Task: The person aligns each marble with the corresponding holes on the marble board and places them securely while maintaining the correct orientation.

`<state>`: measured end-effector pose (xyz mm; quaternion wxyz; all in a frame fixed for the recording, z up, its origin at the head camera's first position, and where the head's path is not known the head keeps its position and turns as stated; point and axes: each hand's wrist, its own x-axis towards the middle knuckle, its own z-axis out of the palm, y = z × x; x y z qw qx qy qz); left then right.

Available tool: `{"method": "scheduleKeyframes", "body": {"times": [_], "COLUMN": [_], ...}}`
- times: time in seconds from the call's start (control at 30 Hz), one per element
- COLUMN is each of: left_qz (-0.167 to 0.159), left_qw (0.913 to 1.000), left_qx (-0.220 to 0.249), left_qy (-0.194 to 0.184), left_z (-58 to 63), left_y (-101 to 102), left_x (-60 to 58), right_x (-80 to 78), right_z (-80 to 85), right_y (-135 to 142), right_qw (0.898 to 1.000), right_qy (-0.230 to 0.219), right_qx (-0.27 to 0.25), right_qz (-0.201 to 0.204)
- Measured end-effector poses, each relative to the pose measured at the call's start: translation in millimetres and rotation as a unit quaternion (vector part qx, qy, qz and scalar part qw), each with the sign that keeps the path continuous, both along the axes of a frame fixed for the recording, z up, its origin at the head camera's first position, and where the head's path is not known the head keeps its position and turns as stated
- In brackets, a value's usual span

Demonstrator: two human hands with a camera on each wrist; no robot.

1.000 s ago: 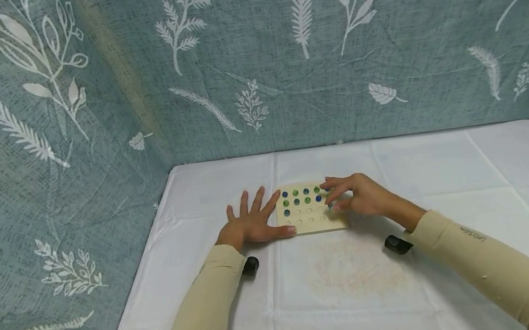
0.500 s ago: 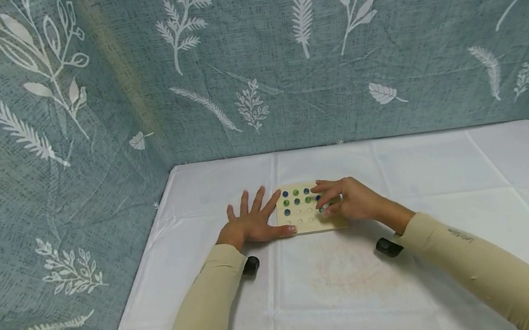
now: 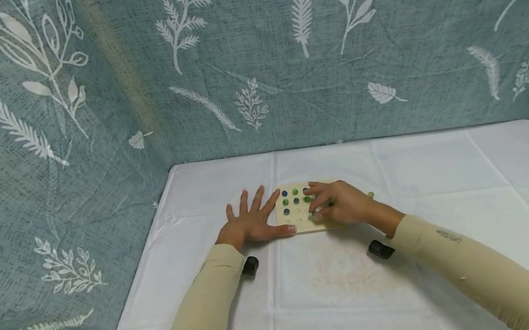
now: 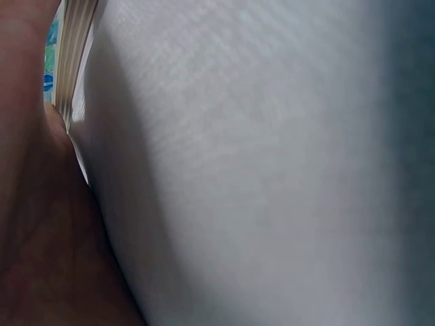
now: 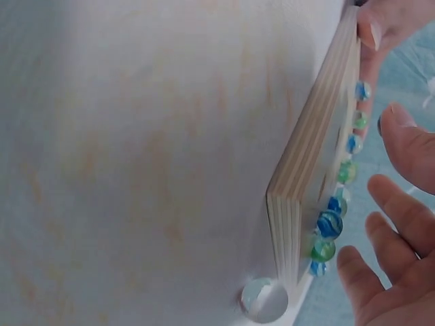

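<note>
A pale wooden board (image 3: 311, 227) with rows of round hollows lies on the table. Blue and green marbles (image 3: 295, 192) fill hollows in its back rows, and one blue marble (image 3: 286, 211) sits in the third row's left hollow. My left hand (image 3: 251, 225) lies spread at the board's left side, thumb on the front left corner and index fingertip at the left edge. Over the board's right part, my right hand (image 3: 344, 202) pinches a small bluish marble (image 3: 314, 213) between thumb and index finger. Its other fingers extend loosely in the right wrist view, where the pinched marble is mostly hidden.
On the white cloth right of the board, a loose greenish marble (image 3: 370, 194) shows beyond my right wrist. A clear marble (image 5: 265, 300) rests by the board's corner in the right wrist view. Patterned teal curtains (image 3: 250, 75) rise behind and left of the table.
My right hand has moved left across the board with the pinched marble, uncovering the loose marble at right. The left hand and the board have stayed in place.
</note>
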<state>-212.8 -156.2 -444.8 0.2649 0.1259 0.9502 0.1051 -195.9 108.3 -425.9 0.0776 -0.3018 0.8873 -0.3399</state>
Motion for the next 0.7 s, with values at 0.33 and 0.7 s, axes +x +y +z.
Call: {"method": "scheduleKeyframes", "body": {"times": [0.33, 0.7], "left_qz": [0.001, 0.0], "left_qw": [1.0, 0.9999], "left_qx": [-0.005, -0.002], "left_qy": [0.006, 0.012], "left_z": [-3.2, -7.3], "left_y": [0, -1], "left_x": [-1.9, -1.8], "right_x": [3.3, 4.7], "right_z": [3.3, 1.8], "right_y": [-7, -12], "right_qw": [0.997, 0.995], "right_qy": [0.057, 0.065], "right_qx": [0.052, 0.07], "right_qz": [0.029, 0.031]}}
